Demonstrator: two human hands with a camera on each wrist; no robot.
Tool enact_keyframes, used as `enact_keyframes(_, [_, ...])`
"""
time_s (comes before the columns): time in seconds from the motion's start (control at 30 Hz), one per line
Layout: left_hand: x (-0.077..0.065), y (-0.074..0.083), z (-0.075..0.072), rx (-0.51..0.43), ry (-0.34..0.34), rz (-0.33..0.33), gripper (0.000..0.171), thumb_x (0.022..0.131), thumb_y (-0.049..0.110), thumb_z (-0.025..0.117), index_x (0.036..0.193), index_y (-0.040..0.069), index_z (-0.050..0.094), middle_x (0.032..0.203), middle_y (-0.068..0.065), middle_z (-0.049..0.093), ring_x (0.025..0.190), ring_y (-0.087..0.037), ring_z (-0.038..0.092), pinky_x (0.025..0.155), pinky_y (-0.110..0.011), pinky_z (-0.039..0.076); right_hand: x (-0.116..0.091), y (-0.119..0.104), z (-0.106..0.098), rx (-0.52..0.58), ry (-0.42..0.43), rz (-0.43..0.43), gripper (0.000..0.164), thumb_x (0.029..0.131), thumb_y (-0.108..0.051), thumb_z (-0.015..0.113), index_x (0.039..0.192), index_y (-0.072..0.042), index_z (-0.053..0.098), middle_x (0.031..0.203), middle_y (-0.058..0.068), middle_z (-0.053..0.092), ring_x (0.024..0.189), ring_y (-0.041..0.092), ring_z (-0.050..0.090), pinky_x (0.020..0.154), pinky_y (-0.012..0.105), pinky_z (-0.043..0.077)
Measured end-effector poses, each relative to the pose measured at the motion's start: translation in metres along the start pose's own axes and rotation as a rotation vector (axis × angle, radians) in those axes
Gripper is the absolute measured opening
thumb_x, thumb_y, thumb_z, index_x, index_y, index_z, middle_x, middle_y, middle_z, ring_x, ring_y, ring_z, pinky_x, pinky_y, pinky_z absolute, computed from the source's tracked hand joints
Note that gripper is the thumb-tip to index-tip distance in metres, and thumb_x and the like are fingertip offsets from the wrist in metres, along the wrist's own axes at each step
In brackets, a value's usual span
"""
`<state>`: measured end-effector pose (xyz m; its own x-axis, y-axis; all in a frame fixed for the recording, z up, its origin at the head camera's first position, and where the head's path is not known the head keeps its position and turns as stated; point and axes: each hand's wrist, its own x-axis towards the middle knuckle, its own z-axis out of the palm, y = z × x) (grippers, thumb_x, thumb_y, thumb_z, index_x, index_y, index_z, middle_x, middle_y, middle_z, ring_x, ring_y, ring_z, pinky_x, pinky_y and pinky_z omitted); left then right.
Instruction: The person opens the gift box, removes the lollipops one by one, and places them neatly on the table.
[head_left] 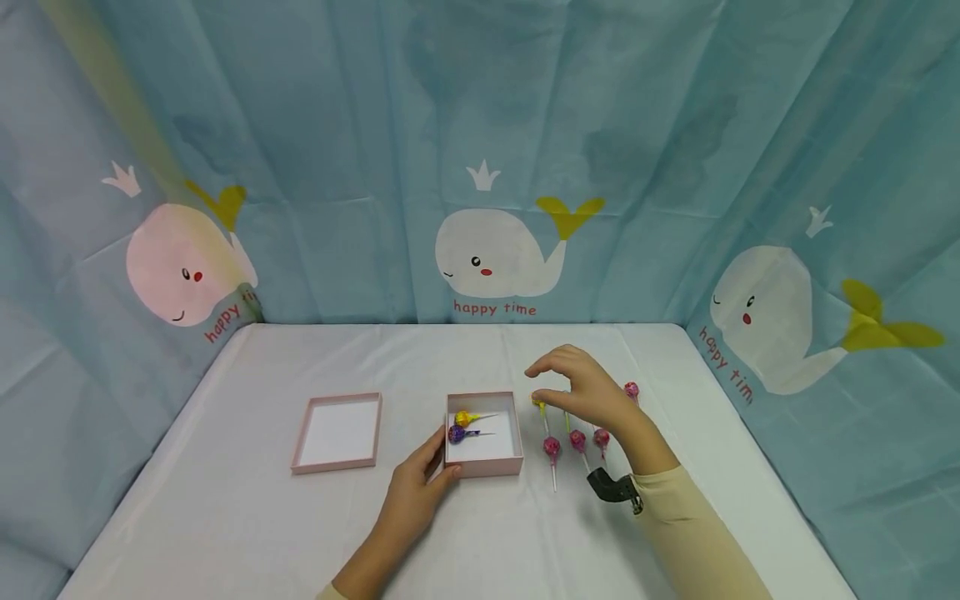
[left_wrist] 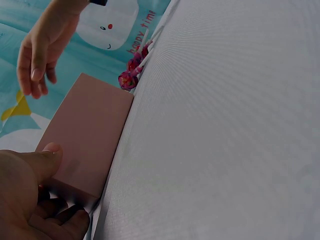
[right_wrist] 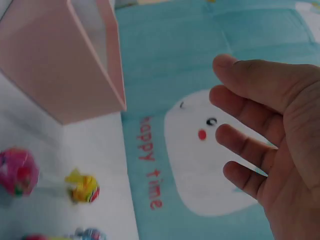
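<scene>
A pink open box [head_left: 489,468] stands mid-table, holding a yellow lollipop [head_left: 463,418] and a purple lollipop [head_left: 457,434], sticks pointing right. My left hand [head_left: 415,486] grips its near left corner, thumb on the front wall and fingers along the left side; the left wrist view shows this thumb [left_wrist: 48,161] against the box wall [left_wrist: 92,132]. Raised right of the box, my right hand [head_left: 592,392] holds nothing, its fingers loosely bent and apart. Beneath and beside it lie several lollipops, among them a pink one [head_left: 551,447] and a yellow one [right_wrist: 86,190].
Left of the box lies a shallow pink lid [head_left: 336,432] with a white inside. A white cloth [head_left: 247,517] covers the table. Blue curtains [head_left: 337,167] with whale prints hang behind it and at both sides. A black strap [head_left: 611,486] sits at my right wrist.
</scene>
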<state>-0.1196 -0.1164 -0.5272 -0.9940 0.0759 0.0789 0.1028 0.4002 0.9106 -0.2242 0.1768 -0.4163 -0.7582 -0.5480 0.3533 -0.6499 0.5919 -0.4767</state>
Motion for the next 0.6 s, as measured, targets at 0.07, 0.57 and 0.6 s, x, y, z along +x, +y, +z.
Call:
enact_keyframes(0.07, [0.0,0.0,0.0,0.005,0.0,-0.001,0.07,0.087,0.03,0.071,0.148,0.024,0.038,0.151,0.007,0.038,0.136,-0.012,0.04,0.105,-0.024,0.042,0.01,-0.008,0.004,-0.018,-0.039,-0.016,0.027,0.083,-0.03,0.077,0.108,-0.033,0.068,0.108,-0.019,0.065,0.109,0.004,0.053,0.097,0.036,0.049])
enact_keyframes(0.57, [0.0,0.0,-0.002,-0.022,-0.005,0.031,0.07,0.087,0.032,0.07,0.148,0.019,0.038,0.152,0.003,0.038,0.137,-0.014,0.04,0.106,-0.025,0.042,0.059,-0.045,0.047,-0.059,-0.318,-0.058,0.023,0.086,-0.026,0.073,0.109,-0.024,0.072,0.108,-0.015,0.066,0.105,0.013,0.059,0.09,0.03,0.054])
enact_keyframes(0.6, [0.0,0.0,-0.002,-0.028,-0.006,0.034,0.07,0.087,0.032,0.07,0.148,0.019,0.038,0.152,0.002,0.038,0.137,-0.015,0.04,0.106,-0.025,0.042,0.061,-0.046,0.051,-0.06,-0.33,-0.055,0.023,0.085,-0.026,0.074,0.108,-0.024,0.072,0.108,-0.015,0.066,0.104,0.012,0.059,0.09,0.029,0.054])
